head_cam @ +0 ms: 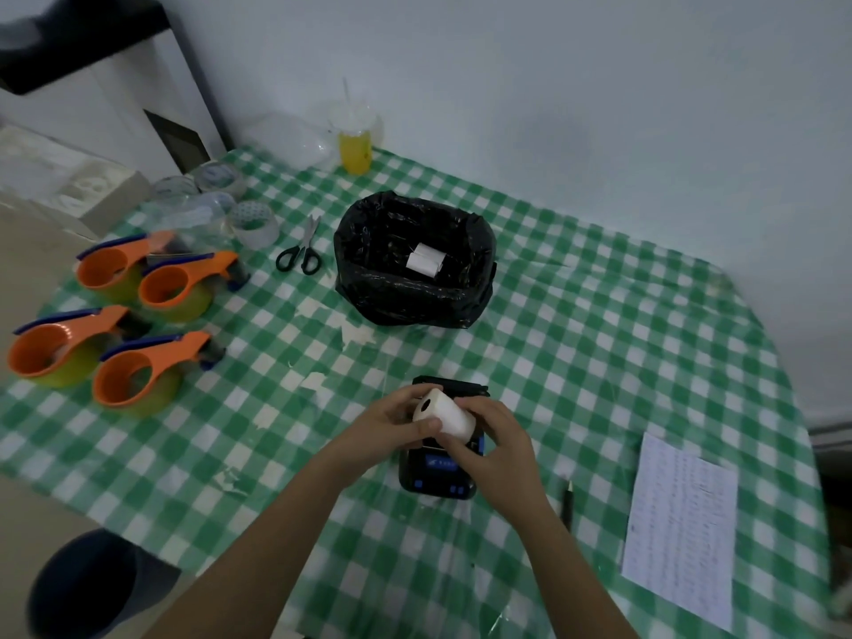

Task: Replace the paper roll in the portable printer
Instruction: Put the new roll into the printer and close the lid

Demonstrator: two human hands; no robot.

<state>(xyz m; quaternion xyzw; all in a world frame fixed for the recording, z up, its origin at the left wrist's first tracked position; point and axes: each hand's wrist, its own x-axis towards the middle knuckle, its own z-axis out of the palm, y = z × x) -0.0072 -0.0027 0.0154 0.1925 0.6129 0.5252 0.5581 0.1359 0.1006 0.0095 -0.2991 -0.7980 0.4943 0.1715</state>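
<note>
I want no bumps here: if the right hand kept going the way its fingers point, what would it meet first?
The right hand points left across the printer, so it would likely meet the paper roll it already grips, then the left hand. Depth is uncertain.

On the tabletop (599,315), the portable printer (438,472) sat near the front, with the paper roll (445,413) held just above it. Behind it stood a lined bin (410,265), scissors (300,251) to its left, tape dispensers (124,325) farther left, and a printed sheet (682,528) at right.
</note>
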